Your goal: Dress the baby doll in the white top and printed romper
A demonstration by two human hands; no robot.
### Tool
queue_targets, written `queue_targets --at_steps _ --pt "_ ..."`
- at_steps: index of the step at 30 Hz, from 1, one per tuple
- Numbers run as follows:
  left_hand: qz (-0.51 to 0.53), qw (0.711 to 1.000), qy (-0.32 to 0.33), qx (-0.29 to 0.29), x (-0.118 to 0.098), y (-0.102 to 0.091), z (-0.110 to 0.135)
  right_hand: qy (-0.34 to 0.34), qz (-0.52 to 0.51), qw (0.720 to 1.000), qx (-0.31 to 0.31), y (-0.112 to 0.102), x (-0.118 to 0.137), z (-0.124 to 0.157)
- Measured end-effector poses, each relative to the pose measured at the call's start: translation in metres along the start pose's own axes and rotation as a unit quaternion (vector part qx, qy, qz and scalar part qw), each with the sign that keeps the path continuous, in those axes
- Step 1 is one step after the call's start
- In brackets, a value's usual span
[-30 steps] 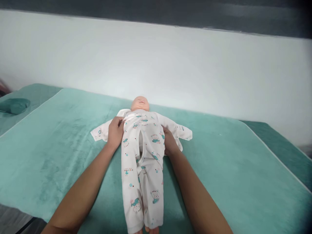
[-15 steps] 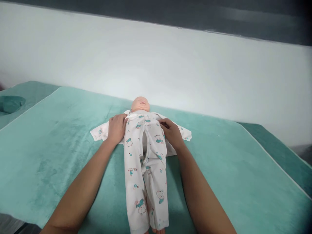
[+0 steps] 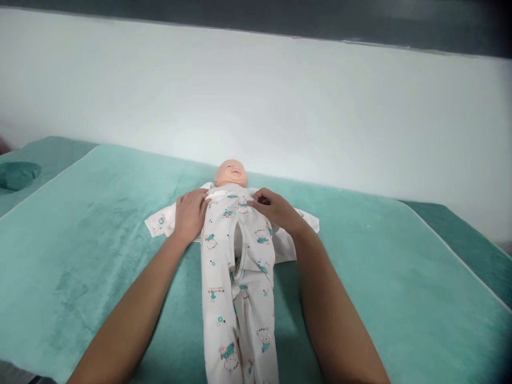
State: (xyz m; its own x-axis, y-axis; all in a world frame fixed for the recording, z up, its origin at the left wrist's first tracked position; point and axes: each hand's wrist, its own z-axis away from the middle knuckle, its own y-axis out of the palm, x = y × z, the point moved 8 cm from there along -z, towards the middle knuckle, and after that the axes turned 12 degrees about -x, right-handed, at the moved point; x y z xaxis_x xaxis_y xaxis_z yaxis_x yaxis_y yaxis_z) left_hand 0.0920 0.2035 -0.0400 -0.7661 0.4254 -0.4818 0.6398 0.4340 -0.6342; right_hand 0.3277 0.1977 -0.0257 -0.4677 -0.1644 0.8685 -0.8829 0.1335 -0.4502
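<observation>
A baby doll [image 3: 231,173] lies on its back, head toward the wall. White split-crotch baby pants [image 3: 220,256] with bear prints cover its legs and reach up to the chest. Beneath its upper body a white baby shirt [image 3: 158,223] is spread, sleeves out to both sides. My left hand [image 3: 191,213] is closed at the left edge of the pants' waist, its fingertips partly hidden. On the other side, my right hand [image 3: 276,210] pinches the cloth near the right edge of the waistband with thumb and fingers.
A green padded cover [image 3: 100,240] with pale edging lies under the doll. Behind it rises a white wall [image 3: 256,106] with a dark band on top. At the far left is a dark green hollow [image 3: 18,176] in the bed surface.
My right hand has shifted inward, from the side of the pants onto the front of the waistband. My left hand stays nearly in place. The view has moved slightly.
</observation>
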Motion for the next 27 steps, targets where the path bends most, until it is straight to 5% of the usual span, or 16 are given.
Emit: queue_targets --at_steps 5,11,16,21,27 --pt "0.012 1.000 -0.011 -0.002 0.001 -0.002 0.000 -0.080 -0.049 0.994 -0.062 -0.005 0.001 0.001" --pt "0.013 0.997 -0.074 -0.014 0.008 -0.003 -0.005 0.003 0.029 0.985 -0.169 -0.005 -0.024 -0.011" --pt "-0.014 0.999 -0.038 -0.024 0.008 0.000 -0.002 0.016 -0.012 0.979 -0.204 -0.003 -0.031 -0.012" --pt "-0.034 0.997 0.063 -0.008 -0.004 -0.002 0.009 -0.027 -0.107 0.966 -0.233 -0.003 -0.025 0.020" --pt "-0.026 0.996 0.068 -0.049 -0.017 -0.028 0.036 -0.054 -0.049 0.952 -0.297 -0.014 -0.027 0.071"
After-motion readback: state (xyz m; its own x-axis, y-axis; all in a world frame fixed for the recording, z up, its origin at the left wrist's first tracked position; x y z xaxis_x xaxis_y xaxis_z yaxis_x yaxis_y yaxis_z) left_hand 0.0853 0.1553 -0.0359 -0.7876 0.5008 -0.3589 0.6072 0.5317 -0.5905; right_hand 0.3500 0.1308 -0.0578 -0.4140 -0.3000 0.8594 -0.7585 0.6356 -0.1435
